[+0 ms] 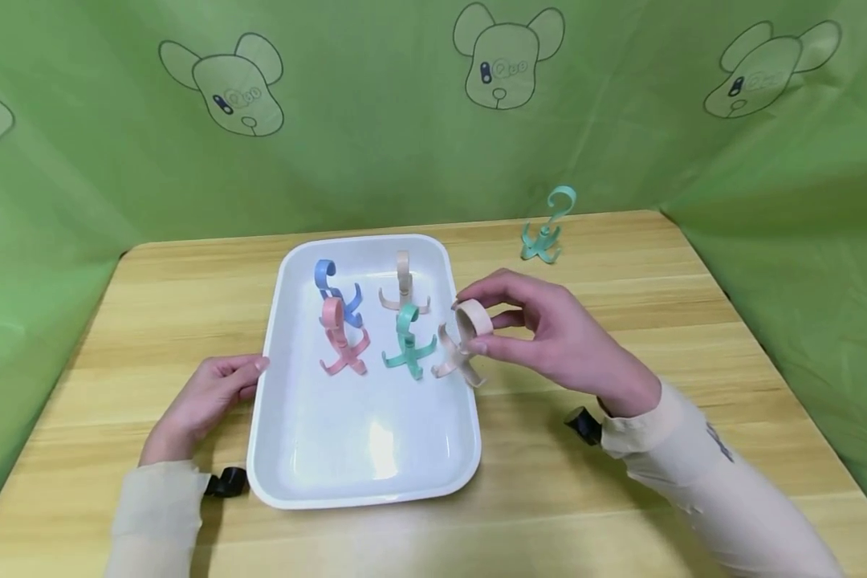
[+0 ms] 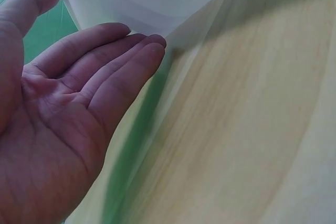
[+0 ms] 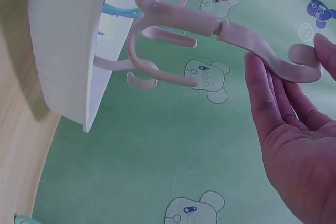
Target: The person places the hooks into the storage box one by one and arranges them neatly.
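My right hand pinches a beige four-prong hanging hook by its curved top, thumb on one side and fingers on the other. Its prongs overlap the right rim of a white tray in the head view. At the tray's left edge, my left hand holds the rim, its thumb over the edge and its fingers against the outer wall. Inside the tray stand a blue hook, a pink hook, a green hook and another beige hook.
A second green hook stands on the wooden table near its back edge, right of the tray. Green cloth printed with cartoon heads rises behind the table and along its sides. Black wrist devices show beneath both sleeves.
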The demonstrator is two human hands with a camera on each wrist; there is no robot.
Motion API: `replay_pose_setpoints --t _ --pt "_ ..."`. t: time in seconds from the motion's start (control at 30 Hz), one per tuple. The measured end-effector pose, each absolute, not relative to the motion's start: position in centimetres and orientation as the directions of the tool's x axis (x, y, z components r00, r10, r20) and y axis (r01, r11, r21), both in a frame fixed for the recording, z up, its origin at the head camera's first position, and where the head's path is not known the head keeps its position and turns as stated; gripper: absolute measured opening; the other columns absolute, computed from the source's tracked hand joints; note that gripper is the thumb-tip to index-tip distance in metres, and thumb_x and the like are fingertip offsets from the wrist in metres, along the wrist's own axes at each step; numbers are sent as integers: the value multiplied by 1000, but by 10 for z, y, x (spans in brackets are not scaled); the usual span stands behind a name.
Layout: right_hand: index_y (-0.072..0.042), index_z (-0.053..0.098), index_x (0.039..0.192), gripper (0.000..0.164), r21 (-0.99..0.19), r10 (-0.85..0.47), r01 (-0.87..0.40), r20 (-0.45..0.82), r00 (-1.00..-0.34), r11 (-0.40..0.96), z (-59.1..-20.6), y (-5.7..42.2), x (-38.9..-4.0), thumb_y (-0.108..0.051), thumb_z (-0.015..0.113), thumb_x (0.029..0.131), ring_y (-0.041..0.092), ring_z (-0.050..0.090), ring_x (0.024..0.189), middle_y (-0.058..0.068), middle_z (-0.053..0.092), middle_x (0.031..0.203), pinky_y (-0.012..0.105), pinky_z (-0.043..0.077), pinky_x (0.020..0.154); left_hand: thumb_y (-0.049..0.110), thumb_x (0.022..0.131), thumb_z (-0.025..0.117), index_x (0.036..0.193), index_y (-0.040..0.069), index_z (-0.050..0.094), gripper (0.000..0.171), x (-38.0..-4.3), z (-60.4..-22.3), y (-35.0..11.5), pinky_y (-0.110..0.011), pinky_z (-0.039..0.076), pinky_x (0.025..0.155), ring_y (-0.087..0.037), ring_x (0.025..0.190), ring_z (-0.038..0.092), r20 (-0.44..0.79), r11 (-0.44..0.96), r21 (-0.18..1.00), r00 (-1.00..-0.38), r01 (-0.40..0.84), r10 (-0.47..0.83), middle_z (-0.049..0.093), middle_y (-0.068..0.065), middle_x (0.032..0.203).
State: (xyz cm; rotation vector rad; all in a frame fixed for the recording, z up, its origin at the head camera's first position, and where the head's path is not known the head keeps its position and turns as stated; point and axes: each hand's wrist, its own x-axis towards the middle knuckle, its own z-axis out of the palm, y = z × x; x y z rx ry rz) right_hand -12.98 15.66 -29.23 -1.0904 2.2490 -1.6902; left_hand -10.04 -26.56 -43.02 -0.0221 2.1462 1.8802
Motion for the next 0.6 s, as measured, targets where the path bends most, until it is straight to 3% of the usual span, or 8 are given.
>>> replay_pose_setpoints --t 0.6 --pt "-5 63 122 39 -863 -705 -492 280 -651 112 -300 130 -125 -2 76 85 20 62 101 0 64 114 37 55 86 24 102 56 125 -18 54 48 -101 -431 -266 -30 54 87 -12 102 65 -221 138 971 -957 -197 188 67 -13 118"
